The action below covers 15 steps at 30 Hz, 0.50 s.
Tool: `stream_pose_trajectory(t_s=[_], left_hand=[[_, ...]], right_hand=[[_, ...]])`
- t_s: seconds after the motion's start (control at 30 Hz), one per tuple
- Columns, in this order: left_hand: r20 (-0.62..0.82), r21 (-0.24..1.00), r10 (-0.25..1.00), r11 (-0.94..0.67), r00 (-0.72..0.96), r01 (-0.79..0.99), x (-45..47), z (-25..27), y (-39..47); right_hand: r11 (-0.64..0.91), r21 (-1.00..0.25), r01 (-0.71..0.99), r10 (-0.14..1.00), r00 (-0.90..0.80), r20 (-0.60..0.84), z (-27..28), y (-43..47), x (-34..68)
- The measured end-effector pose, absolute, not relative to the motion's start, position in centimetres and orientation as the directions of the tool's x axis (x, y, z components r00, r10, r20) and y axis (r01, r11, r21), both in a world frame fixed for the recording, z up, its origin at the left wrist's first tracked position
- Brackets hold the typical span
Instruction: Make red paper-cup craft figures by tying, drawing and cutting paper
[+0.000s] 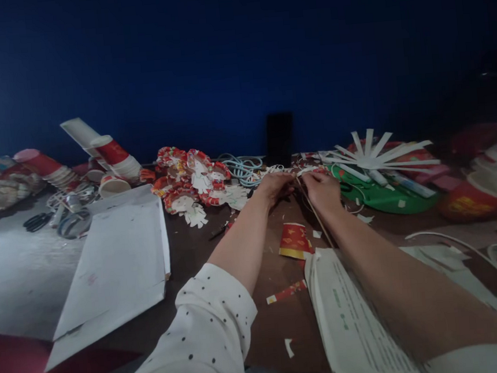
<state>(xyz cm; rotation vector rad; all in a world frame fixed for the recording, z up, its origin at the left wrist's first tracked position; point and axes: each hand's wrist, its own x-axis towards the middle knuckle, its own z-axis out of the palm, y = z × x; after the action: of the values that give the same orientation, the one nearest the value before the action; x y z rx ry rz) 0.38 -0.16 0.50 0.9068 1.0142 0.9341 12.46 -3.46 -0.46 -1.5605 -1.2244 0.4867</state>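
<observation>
My left hand (280, 185) and my right hand (323, 190) are close together over the far part of the brown table. A thin tan cord (320, 218) runs from between the hands down toward me, past a printed white paper bag or sheet (350, 311). Closed fingers of my right hand hold its upper end. The left fingers are curled at the same spot, where a small pale bit shows; their exact grip is blurred. Below the hands lies a red and gold piece of cut paper cup (294, 240).
Red-and-white paper crafts (195, 176) are heaped left of the hands, near a white box lid (116, 262). Stacked paper cups (118, 157) lean behind it. Fanned white strips (371, 155) rest over a green plate (388, 197) on the right. Black scissors (37, 222) lie far left.
</observation>
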Motion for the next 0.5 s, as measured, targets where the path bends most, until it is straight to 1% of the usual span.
stream_pose_trajectory(t_s=[0.23, 0.5], left_hand=[[-0.284, 0.917, 0.933, 0.332, 0.221, -0.223, 0.65, 0.46, -0.09], [-0.323, 0.916, 0.931, 0.353, 0.172, -0.192, 0.94, 0.42, 0.03]], right_hand=[[0.078, -0.794, 0.603, 0.882, 0.330, 0.338, 0.40, -4.18, 12.24], [0.123, -0.745, 0.656, 0.878, 0.278, 0.390, -0.01, -4.17, 12.10]])
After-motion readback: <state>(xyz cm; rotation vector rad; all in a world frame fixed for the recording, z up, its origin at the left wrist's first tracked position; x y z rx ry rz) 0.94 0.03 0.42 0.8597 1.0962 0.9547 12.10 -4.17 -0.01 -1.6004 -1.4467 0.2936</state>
